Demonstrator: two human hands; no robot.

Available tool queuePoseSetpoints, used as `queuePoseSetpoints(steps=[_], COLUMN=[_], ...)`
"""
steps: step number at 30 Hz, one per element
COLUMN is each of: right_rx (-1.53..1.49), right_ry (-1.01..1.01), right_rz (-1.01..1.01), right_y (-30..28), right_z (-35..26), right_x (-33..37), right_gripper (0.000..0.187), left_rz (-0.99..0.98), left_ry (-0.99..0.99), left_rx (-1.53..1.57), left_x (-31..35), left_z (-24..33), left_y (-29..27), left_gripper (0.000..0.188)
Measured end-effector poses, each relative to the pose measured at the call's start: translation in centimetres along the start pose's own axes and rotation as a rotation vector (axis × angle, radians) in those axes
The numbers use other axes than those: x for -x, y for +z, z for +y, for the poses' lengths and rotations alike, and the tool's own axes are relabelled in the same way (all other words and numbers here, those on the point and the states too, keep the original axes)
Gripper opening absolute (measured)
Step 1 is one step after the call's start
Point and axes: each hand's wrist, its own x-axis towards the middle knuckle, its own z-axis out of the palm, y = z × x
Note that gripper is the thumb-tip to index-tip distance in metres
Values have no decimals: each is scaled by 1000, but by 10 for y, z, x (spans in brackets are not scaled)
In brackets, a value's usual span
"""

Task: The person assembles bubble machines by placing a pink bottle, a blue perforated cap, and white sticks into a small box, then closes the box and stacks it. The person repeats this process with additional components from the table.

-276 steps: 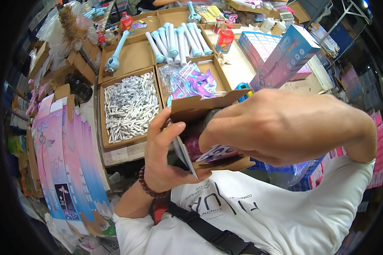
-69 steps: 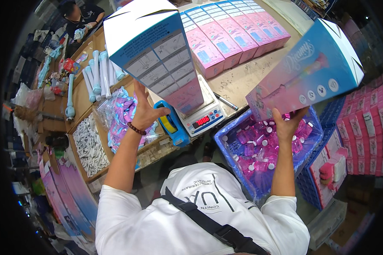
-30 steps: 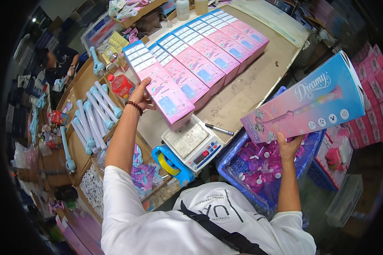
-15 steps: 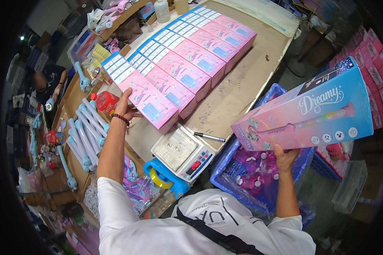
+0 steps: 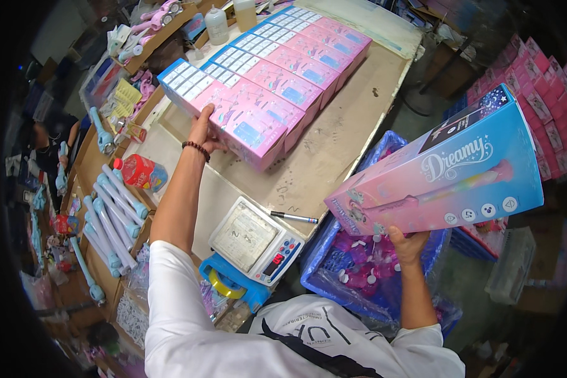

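My left hand (image 5: 206, 133), with a beaded bracelet at its wrist, grips the near left side of a pink toy box (image 5: 233, 116). Its thumb lies on the top face, and the other fingers are partly hidden beside the box. This box rests at the left end of a tight row of matching pink boxes (image 5: 299, 66) on the table. Off the table's right side, my right hand (image 5: 409, 244) holds up a pink and blue toy box (image 5: 438, 170) from below, tilted, with its printed front facing up.
A weighing scale (image 5: 255, 239) and a marker (image 5: 294, 217) lie on the table (image 5: 321, 157). Beside the scale is a blue tape dispenser (image 5: 236, 286). A blue crate (image 5: 372, 271) holds purple pieces. Toy wands (image 5: 110, 217) and a red-labelled bottle (image 5: 140, 173) are left.
My left hand has pushed its box away from me, up against the row. The box in my right hand stays held, shifted slightly left and down in view.
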Motion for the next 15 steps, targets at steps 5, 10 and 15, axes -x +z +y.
queuePoseSetpoints(steps=[5, 10, 15], right_rx=[0, -46, -91], right_ry=[-11, 18, 38], right_rz=[-25, -4, 10], right_y=[2, 5, 3], right_z=[-2, -9, -11], right_x=[1, 1, 3], right_gripper=[66, 69, 70], left_rz=[-69, -67, -76], left_ry=[54, 69, 16], left_rx=[55, 67, 113], left_x=[-20, -39, -68], left_z=[3, -3, -23], left_y=[51, 68, 54], left_gripper=[99, 99, 94])
